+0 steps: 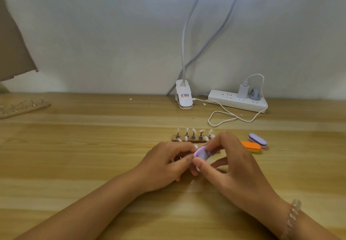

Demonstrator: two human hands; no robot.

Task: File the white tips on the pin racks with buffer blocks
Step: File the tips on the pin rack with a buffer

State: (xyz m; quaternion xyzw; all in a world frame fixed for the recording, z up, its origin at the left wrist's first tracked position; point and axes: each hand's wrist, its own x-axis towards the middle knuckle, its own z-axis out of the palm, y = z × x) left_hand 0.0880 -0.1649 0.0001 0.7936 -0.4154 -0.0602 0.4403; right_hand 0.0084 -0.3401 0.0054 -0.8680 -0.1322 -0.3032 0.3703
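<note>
A small pin rack (192, 137) with several clear-white tips on pins stands at the middle of the wooden table, just beyond my hands. My right hand (230, 163) pinches a purple buffer block (203, 152) between thumb and fingers. My left hand (166, 162) has its fingers curled at the block's left end, pinching something small there; a white tip (196, 146) shows just above its fingertips. What exactly it holds is hidden. Two more buffer blocks lie to the right, one orange (250, 146) and one purple (257, 140).
A second wooden pin rack (22, 107) lies at the far left. A clip lamp base (184, 95), a white power strip (237, 100) with a charger and a looping white cable (224, 117) sit along the back wall. The lamp head hangs overhead.
</note>
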